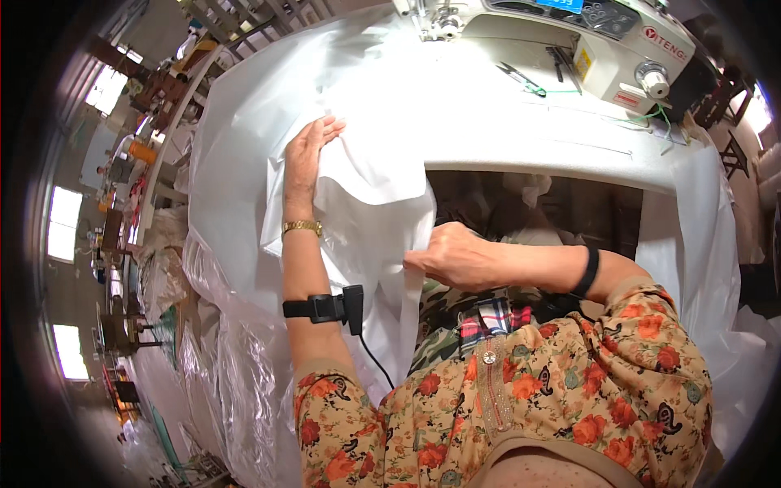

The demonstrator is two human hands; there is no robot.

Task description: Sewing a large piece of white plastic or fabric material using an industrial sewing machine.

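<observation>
A large sheet of white fabric (pixel 382 114) covers the sewing table and hangs over its front edge toward my lap. My left hand (pixel 307 150) lies flat on the fabric, fingers stretched out, pressing a fold down on the table top. My right hand (pixel 447 256) pinches the hanging edge of the same white fabric below the table edge, fingers closed on it. A gold bracelet and a black strap with a small device sit on my left forearm. A black band circles my right wrist.
A white sewing machine (pixel 602 41) stands at the far edge of the table, with scissors (pixel 521 79) and green thread beside it. Clear plastic sheeting (pixel 236 358) piles up at my left. Chairs, tables and windows fill the workshop at far left.
</observation>
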